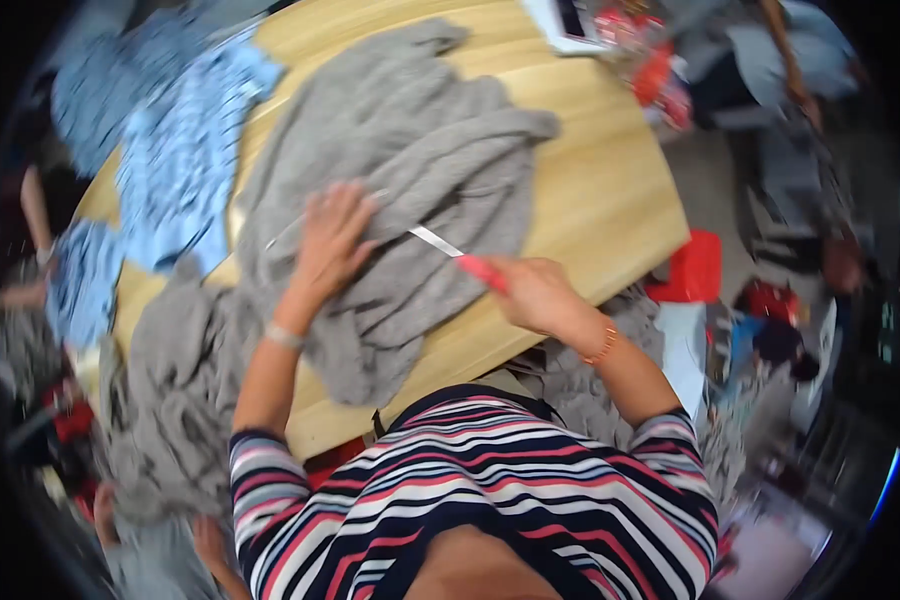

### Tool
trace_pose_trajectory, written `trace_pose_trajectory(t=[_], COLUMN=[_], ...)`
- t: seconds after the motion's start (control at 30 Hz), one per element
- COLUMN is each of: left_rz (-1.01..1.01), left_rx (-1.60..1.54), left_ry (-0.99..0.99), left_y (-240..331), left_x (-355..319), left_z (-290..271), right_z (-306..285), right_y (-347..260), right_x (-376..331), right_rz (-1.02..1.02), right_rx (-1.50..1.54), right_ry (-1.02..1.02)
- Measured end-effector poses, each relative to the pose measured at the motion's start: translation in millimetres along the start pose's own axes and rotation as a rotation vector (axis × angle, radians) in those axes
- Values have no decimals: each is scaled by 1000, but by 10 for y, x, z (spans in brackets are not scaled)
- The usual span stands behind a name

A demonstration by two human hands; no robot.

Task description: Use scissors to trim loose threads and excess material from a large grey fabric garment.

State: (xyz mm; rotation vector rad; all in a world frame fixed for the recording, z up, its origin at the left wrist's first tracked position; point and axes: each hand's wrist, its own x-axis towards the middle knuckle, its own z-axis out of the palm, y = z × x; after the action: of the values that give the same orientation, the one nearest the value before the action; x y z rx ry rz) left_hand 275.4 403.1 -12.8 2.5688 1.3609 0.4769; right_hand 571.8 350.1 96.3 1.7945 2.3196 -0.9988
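A grey knitted garment (pixel 400 110) lies spread and rumpled on the wooden table in front of me. My left hand (pixel 332 238) rests flat on it, fingers stretched out, pressing on the fabric. A thin pale line (pixel 282 238), too fine to identify, runs across the cloth beside that hand. In my right hand (pixel 542 292) is a red-handled tool with a flat metal blade (pixel 435 241). My fingers wrap its handle, and the blade's end reaches a fold of the garment, right of my left hand. Whether it touches the fabric I cannot tell.
More grey knitwear (pixel 185 390) is heaped at the left, hanging over the edge of the table (pixel 610 190). Light blue knit pieces (pixel 180 150) lie at the far left. Beyond the right edge stands a red container (pixel 692 268). Other people's arms (pixel 35 210) show at the left.
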Motion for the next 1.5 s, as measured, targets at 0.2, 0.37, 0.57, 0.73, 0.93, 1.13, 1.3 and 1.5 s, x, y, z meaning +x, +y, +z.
trace_pose_trajectory(t=[0.2, 0.37, 0.57, 0.73, 0.93, 1.13, 1.3, 1.5], left_rz=[-29, 34, -343, -402, -630, -225, -499, -589], left_rx=[136, 56, 193, 172, -404, -543, -751, -277], left_ry=[-65, -97, 130, 182, 365, 407, 568, -196], left_y=[-132, -109, -274, -638, -630, 562, 1195, 1021], left_x=[70, -17, -585, -949, -1208, -866, -723, -1227], left_z=[454, 416, 152, 204, 223, -22, 17, 415], right_z=[-40, 31, 75, 242, 377, 586, 421, -777], right_y=[-50, -263, -434, -827, -711, -604, -305, 665], right_x=[-59, 2, 128, 318, 471, 672, 649, -69], right_rz=[80, -63, -192, -282, -298, -533, -379, -133], right_rx=[-173, -116, -88, -111, 30, 299, 423, 830], right_ry=[-35, -96, -111, -291, -157, 41, -11, 495])
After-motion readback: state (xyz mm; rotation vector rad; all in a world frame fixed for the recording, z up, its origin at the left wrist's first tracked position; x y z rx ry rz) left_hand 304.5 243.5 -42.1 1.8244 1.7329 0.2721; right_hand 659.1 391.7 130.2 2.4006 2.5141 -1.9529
